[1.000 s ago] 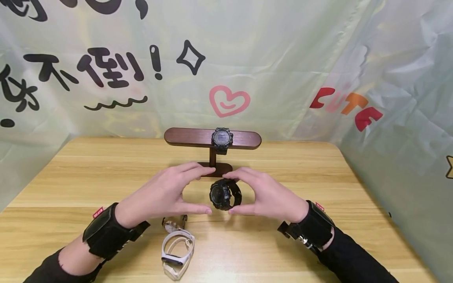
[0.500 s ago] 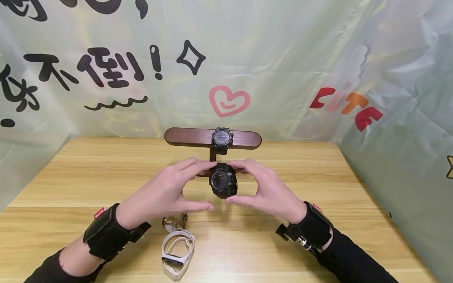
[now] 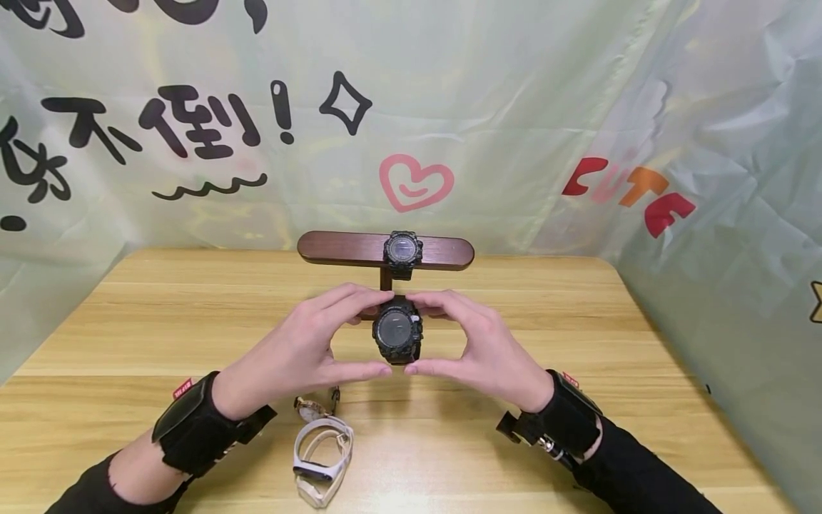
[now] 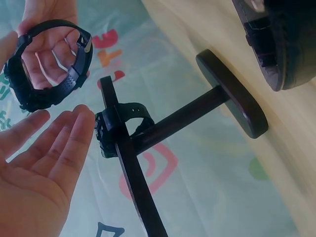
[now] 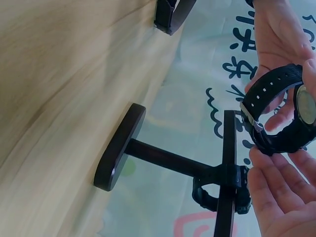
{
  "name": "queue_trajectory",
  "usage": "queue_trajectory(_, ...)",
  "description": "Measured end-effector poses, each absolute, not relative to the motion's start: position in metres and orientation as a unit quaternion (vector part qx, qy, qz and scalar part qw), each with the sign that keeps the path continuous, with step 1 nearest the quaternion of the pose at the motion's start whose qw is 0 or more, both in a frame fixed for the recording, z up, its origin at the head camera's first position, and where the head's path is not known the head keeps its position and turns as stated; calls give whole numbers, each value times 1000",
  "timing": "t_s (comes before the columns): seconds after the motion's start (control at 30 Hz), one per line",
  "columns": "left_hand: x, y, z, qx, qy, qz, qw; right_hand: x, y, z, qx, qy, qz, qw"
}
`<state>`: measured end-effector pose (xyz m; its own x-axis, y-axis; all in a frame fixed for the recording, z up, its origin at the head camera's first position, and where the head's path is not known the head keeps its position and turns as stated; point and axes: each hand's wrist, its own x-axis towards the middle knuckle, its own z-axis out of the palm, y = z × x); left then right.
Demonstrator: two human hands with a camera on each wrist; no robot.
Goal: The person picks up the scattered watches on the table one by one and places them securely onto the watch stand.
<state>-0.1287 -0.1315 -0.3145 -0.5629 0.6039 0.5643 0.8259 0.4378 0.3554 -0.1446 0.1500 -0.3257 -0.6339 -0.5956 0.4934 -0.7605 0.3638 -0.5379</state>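
Note:
A chunky black wristwatch [image 3: 394,330] with its strap closed in a loop hangs in the air between both hands, dial turned up toward the head view. My left hand [image 3: 315,341] touches its left side, fingertips at the top and thumb at the bottom. On the other side my right hand [image 3: 484,344] pinches it the same way. Just behind stands a dark wooden T-bar watch stand [image 3: 340,248], its base mostly hidden. Another black digital watch [image 3: 402,250] is strapped round its bar, right of the post. The left wrist view shows the held watch's buckled strap [image 4: 75,76] edge-on.
On the wooden table [image 3: 514,457], nearer me and left of centre, lie a white fitness band [image 3: 313,472] and a gold-toned watch [image 3: 310,409], partly behind my left wrist. A printed cloth [image 3: 507,143] rises behind the table and along its right side.
The held watch has turned from sideways to dial-up and moved slightly away from me. The left hand, earlier apart from it, now meets its left side. Stand and other watches have stayed put.

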Motion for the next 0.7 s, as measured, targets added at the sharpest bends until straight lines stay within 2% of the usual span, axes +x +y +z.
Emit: queue_trajectory(0.7, -127, -125, -317, -434, -812, -332, 204, -142, 145, -329, 420, -800, 415, 110)
